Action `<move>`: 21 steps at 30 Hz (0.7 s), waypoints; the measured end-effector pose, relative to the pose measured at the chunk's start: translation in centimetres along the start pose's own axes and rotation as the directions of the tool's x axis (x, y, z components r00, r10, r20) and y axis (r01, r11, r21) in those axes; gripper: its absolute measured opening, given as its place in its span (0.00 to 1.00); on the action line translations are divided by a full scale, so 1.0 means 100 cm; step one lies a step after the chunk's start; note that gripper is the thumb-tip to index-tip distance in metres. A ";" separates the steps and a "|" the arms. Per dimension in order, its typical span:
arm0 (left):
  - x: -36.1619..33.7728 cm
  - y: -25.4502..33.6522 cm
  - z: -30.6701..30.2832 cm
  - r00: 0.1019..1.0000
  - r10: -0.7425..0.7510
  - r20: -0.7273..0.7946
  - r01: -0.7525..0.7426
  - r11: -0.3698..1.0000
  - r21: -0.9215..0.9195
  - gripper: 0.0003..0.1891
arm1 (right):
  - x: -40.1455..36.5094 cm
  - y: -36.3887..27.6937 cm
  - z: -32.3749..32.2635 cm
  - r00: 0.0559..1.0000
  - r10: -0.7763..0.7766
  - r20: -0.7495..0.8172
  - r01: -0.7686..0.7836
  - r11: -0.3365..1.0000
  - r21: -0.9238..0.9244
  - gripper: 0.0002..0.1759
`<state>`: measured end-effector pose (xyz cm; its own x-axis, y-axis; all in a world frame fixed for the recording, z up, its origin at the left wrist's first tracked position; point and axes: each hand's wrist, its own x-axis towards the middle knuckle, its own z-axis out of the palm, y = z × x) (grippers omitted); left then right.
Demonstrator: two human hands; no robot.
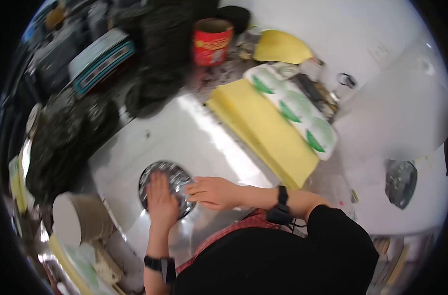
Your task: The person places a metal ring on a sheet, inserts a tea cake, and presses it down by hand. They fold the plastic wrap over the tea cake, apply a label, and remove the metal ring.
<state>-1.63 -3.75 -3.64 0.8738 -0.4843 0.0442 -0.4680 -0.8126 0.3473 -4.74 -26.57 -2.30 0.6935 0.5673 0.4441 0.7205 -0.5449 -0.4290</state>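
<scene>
A round, dark, glossy disc (181, 184) with a crinkled shine lies on a pale, smooth sheet (130, 142) that reflects light. My left hand (162, 199) lies flat over the disc's left part, its fingers stretched out and pressed to the top. From the right, my right hand (214, 192) reaches the disc's right edge with fingers extended, the tips touching or just over the rim. Neither hand is wrapped round anything. Both hide part of the disc, and its exact material is hard to tell.
A yellow stack (263, 128) with a white and green pack (295, 110) lies beyond the sheet. Near the back stands a red tin (211, 43). Black plastic bags (66, 142) fill the left, above a pale round tub (81, 220). A dark wrapped lump (401, 183) sits far right.
</scene>
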 end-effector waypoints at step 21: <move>0.007 0.012 -0.003 0.998 0.025 0.061 -0.029 0.997 0.069 0.35 | -0.303 0.086 -0.165 0.557 0.497 -0.665 -0.817 0.185 -0.546 0.09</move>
<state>-1.58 -4.96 -2.92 0.8520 -0.5235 -0.0039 -0.5015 -0.8184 0.2805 -19.53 -58.60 -6.44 0.7456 -0.3655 0.5572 -0.4326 -0.9015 -0.0124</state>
